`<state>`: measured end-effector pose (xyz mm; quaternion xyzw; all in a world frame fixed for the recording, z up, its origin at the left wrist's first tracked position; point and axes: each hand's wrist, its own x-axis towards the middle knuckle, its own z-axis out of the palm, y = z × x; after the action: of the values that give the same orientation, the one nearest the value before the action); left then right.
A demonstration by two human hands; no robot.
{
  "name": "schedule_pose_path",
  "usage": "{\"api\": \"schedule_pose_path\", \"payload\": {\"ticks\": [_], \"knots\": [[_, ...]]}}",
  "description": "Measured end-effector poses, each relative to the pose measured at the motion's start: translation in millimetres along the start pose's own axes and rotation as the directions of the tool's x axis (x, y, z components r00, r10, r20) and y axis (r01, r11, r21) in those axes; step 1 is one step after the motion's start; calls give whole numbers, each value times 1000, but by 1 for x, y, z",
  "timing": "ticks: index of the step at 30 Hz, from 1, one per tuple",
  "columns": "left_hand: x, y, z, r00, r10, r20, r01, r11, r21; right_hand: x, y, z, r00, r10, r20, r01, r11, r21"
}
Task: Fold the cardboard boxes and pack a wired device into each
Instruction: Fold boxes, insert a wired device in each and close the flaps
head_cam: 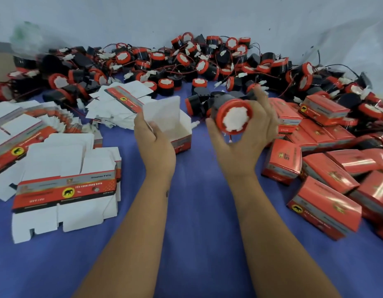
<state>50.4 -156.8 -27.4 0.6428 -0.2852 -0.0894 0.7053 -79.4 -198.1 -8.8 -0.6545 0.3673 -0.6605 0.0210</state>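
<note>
Evidently midway, the left hand point(156, 143) held an erected white-lined red cardboard box point(177, 130) open while the right hand's fingers point(261, 100) gripped a round black-and-red wired device point(233, 117) beside it, with many closed red boxes point(328, 186) done and heaps of loose devices point(186, 59) and flat box blanks point(63, 181) left on the blue surface point(197, 190).

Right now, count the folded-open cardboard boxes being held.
1: the open white-lined red cardboard box, gripped by the left hand. The right hand holds a round black-and-red wired device. Others may be hidden.
</note>
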Motion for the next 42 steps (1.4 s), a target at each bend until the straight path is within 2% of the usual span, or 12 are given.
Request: {"api": "schedule_pose_path", "payload": {"ticks": [4, 7, 11, 15, 17, 19, 21, 23, 29, 32, 35, 42], "knots": [[3, -1, -1, 998, -48, -32, 47, 999, -12, 10, -19, 13, 968, -251, -17, 249, 966, -74], [3, 0, -1, 998, -65, -17, 65, 997, -30, 31, -28, 19, 937, -341, -80, 325, 931, -170], [0, 0, -3, 995, -100, 26, 102, 993, -61, 33, -30, 22, 977, -209, -35, 194, 948, -254], [-8, -2, 1, 975, -44, 216, 56, 997, -50, 15, -21, 13, 985, -99, 143, 127, 970, -207], [-8, -1, 3, 965, -6, 263, 6, 1000, 0, 12, -18, 13, 980, -127, 152, 147, 981, -127], [-5, -2, 2, 981, 43, 189, -60, 995, 81, 9, -17, 15, 976, -155, 153, 174, 978, -115], [-3, -1, -1, 996, 55, 68, -61, 993, 97, 2, -16, 17, 965, -186, 186, 221, 957, -188], [-5, 1, -3, 998, 51, 29, -52, 998, 35, -5, -14, 19, 954, -231, 189, 277, 922, -272], [-10, 4, 2, 954, -70, 290, 123, 978, -169, -7, -15, 19, 966, -225, 129, 255, 913, -318], [-8, -2, 5, 948, -119, 296, 167, 975, -143, -6, -13, 18, 956, -277, 100, 294, 925, -240], [-9, -1, 7, 939, -158, 307, 227, 952, -205, -10, -16, 23, 932, -326, 158, 348, 928, -136], [-7, 1, 7, 942, -177, 286, 242, 948, -208, -13, -17, 28, 885, -266, 382, 365, 906, -214]]}}
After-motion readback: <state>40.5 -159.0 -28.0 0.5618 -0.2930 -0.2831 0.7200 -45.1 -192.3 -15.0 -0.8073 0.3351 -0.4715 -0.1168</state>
